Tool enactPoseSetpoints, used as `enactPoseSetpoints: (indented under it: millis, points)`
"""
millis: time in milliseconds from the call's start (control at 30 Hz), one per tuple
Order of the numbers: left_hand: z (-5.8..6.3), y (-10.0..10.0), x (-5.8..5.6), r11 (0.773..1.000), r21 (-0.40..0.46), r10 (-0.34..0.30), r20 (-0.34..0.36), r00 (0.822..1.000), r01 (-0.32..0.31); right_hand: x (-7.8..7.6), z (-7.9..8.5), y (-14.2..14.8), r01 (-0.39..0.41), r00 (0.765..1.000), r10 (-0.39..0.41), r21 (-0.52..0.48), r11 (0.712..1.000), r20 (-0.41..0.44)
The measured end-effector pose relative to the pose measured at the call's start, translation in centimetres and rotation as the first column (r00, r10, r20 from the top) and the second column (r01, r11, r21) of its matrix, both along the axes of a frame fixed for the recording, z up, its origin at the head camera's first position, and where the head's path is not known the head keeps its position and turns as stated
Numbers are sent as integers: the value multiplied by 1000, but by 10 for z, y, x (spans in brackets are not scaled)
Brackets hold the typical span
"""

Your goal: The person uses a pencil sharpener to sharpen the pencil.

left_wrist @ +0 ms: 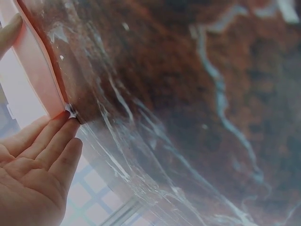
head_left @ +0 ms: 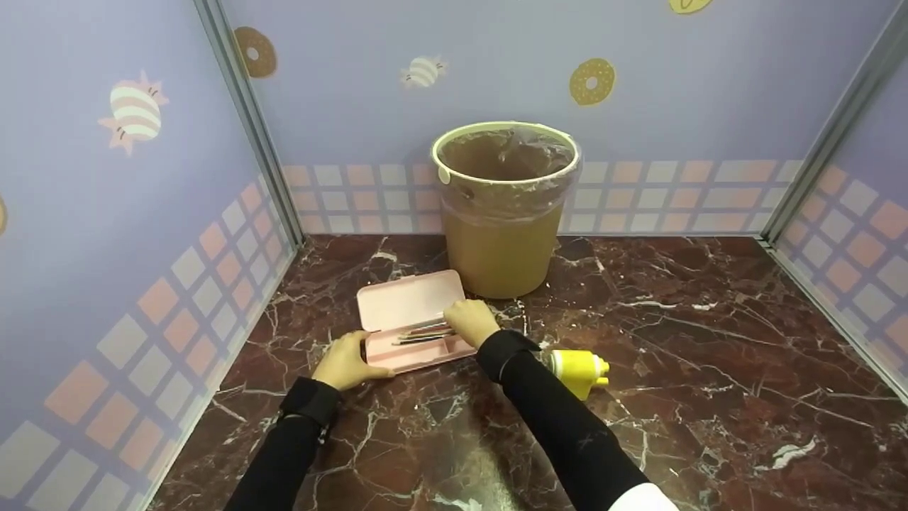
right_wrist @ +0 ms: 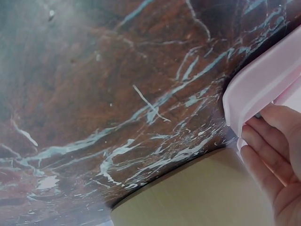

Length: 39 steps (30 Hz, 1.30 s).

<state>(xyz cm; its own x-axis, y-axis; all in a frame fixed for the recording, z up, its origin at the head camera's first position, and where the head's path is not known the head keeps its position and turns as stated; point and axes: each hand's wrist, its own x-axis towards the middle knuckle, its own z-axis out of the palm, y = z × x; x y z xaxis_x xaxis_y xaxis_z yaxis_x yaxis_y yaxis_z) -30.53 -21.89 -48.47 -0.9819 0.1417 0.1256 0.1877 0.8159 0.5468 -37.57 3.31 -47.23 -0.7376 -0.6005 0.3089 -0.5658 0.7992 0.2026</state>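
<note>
An open pink pencil case (head_left: 411, 358) lies on the dark marbled surface, its lid (head_left: 411, 301) folded back away from me. Several thin pencils (head_left: 420, 337) lie inside, running rightward under my right hand (head_left: 473, 321). That hand is at the case's right end with its fingers curled at the pencil ends, largely hiding what they pinch. In the right wrist view, thumb and fingers meet over the case's edge at a small grey tip. My left hand (head_left: 346, 362) holds the case's left end, thumb along the front side and fingers round the left corner.
A tan bin (head_left: 500, 248) with a clear plastic liner stands just behind the case. Right of my right forearm lies a yellow bottle (head_left: 578, 369), partly hidden by the sleeve. Patterned panels (head_left: 340, 106) enclose the back and both sides.
</note>
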Motion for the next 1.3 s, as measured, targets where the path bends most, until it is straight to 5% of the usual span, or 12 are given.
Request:
enactPoseSetpoints:
  millis: [1300]
  points:
    - [1,0,1,1000,-8,11,15,1000,-11,-3,-10,-9,51,997,-46,92,994,-56]
